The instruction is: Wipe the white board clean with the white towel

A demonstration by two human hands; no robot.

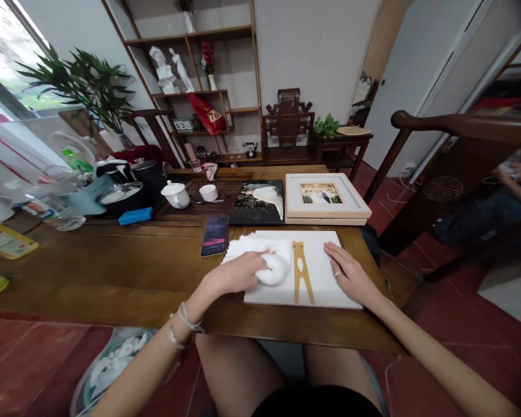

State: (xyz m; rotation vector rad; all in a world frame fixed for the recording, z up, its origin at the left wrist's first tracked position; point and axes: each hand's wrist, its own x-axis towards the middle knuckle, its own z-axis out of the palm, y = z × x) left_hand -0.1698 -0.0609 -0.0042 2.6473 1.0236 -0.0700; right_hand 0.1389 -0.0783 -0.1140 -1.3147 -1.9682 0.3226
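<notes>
Left hand: The left hand (242, 272) is curling its fingers around a bunched part of the white cloth, pressing it down on the board.
White cloth (275, 269): It is lying over the left part of the board, bunching up beneath the fingers and spreading past the board's left edge toward the phone.
Right hand (351, 278): It is resting palm down on the board's right side, fingers extended and lying close together, one wearing a ring (338, 273).
White board (327, 295): It is lying flat near the front edge of the wooden table (113, 266), between the two hands.
Gold A-shaped stand (301, 277): It is lying on the board just right of the cloth, its two legs pointing toward the person and an oval hole showing above them.
Smartphone (214, 236): It is lying face up, just left of the cloth, its screen glowing.
Pictures: A dark picture panel (256, 202) and a framed photo (321, 194) are lying side by side behind the board, the photo showing within a pale frame.
Tea things: A white lidded teapot (175, 195) and a white cup (208, 193) are standing farther back on the left.
Blue block (135, 216): It is lying in front of the teapot, toward the left.
Wrist: A bracelet (186, 315) is circling the left wrist.
</notes>
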